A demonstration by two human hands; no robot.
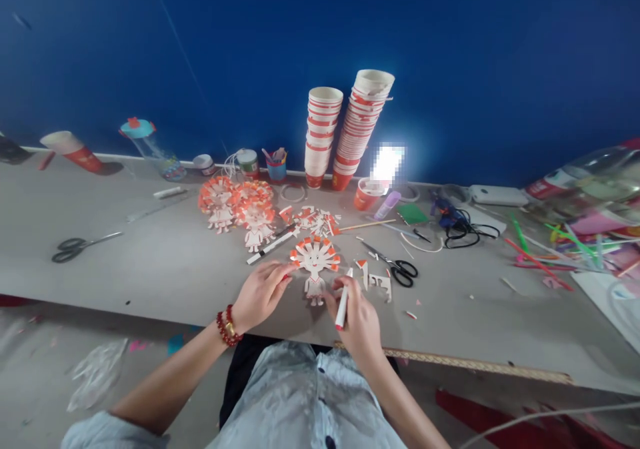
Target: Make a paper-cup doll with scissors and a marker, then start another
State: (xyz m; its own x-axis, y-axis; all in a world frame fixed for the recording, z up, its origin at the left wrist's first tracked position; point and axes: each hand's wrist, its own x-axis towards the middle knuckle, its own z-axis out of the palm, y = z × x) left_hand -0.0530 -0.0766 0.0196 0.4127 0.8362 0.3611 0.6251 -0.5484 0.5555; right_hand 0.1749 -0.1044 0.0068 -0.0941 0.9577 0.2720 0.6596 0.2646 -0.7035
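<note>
A smooth grey counter (175, 262) is spreading before me, bearing jagged paper scraps (317, 221) and two tall stacks of paper cups (340, 135), their pale rims banding the red. The flat paper doll (315, 277) is lying between my hands, its round head fanning into white strips tipped with orange, fine red lines marking its pale dress. My right hand (359, 315) is curling, fingers grasping a slanting white, red-ended marker (343, 307). My left hand (260, 294) is stretching palm-down beside the doll's fan; whether its fingers are holding anything, I cannot tell.
</note>
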